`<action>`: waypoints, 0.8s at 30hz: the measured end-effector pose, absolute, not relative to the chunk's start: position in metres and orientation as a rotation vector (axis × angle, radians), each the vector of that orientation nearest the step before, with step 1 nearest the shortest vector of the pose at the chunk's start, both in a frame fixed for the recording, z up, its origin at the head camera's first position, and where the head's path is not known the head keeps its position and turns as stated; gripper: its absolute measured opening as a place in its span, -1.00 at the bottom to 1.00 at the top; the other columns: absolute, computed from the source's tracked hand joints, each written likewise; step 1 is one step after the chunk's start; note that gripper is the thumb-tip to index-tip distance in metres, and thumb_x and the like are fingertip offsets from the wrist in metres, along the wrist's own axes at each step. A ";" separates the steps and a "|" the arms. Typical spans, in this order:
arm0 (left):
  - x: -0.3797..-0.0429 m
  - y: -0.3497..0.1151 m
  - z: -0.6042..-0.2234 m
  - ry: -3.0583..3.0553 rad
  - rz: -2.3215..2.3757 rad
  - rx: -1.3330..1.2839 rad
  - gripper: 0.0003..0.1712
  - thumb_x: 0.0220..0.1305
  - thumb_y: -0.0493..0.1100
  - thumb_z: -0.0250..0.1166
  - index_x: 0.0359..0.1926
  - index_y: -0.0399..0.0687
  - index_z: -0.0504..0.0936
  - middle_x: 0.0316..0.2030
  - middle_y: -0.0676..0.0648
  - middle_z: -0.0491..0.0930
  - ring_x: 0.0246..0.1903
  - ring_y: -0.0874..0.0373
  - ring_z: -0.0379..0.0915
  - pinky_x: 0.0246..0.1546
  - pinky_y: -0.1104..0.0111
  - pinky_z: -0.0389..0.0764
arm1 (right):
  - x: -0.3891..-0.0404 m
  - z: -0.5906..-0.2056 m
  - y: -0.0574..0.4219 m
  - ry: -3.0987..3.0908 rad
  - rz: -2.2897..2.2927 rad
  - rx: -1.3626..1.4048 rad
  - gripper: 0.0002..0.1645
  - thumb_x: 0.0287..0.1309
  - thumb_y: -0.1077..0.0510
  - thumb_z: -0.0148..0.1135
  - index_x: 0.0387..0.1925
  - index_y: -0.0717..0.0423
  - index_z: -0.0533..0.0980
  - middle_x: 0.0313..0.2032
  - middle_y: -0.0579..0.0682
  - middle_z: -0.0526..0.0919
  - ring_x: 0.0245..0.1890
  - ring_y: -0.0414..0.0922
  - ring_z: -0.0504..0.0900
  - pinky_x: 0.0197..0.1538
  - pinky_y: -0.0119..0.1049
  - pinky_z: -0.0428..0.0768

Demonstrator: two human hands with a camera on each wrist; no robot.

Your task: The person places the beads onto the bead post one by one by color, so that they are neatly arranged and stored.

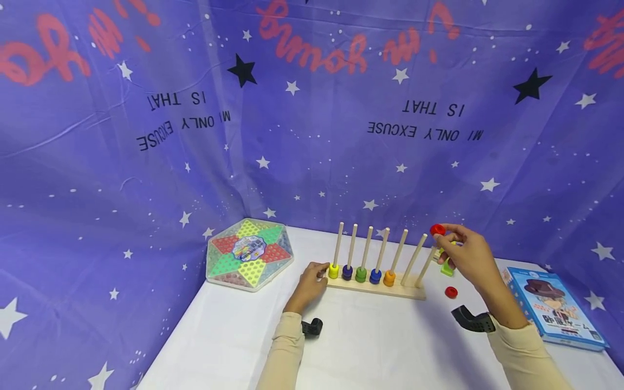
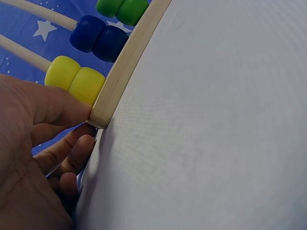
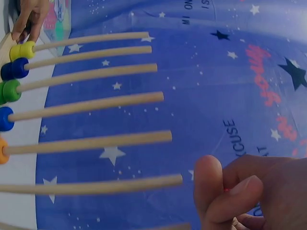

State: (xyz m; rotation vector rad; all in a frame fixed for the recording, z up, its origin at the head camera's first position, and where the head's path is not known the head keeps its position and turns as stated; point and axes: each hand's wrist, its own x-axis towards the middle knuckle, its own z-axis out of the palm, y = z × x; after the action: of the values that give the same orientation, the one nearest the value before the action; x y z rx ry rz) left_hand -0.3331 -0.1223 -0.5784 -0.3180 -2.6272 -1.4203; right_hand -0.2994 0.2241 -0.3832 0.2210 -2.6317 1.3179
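Observation:
A wooden peg rack (image 1: 375, 290) with a row of upright rods stands on the table. Pairs of yellow beads (image 1: 333, 271), dark blue beads (image 1: 347, 272), green beads (image 1: 361, 274), blue beads (image 1: 375, 277) and orange beads (image 1: 389, 278) sit at the foot of the left rods; the two rightmost rods carry no beads. My left hand (image 1: 310, 287) pinches the left end of the rack's base, beside the yellow beads (image 2: 86, 85). Beside the tip of the rightmost rod, my right hand (image 1: 465, 254) holds a red bead (image 1: 437, 230) between thumb and fingers; the right wrist view mostly hides it.
Another red bead (image 1: 450, 292) lies right of the rack. Yellow-green pieces (image 1: 446, 268) lie partly behind the right hand. A hexagonal Chinese checkers board (image 1: 249, 254) is at the left, a blue game box (image 1: 556, 309) at the right. A purple star-patterned cloth (image 1: 322, 135) hangs behind the table.

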 end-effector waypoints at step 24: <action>-0.338 -0.124 -0.585 -2.637 -1.380 -0.324 -0.48 0.18 -0.37 0.22 0.20 -0.22 0.49 -0.10 -0.14 0.47 -0.21 0.10 0.40 -0.12 0.22 0.36 | -0.296 -0.393 0.232 -2.627 1.263 0.193 -0.28 0.28 -0.13 0.13 0.32 0.18 0.28 -0.38 0.09 0.65 -0.65 -0.05 0.60 -0.61 -0.24 0.53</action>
State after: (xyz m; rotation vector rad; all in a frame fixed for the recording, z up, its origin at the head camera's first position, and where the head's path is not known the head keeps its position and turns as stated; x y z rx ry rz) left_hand -0.3382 -0.1238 -0.5846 -0.3240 -2.6371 -1.3796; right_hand -0.2964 0.2317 -0.3935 0.1932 -2.6272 1.2632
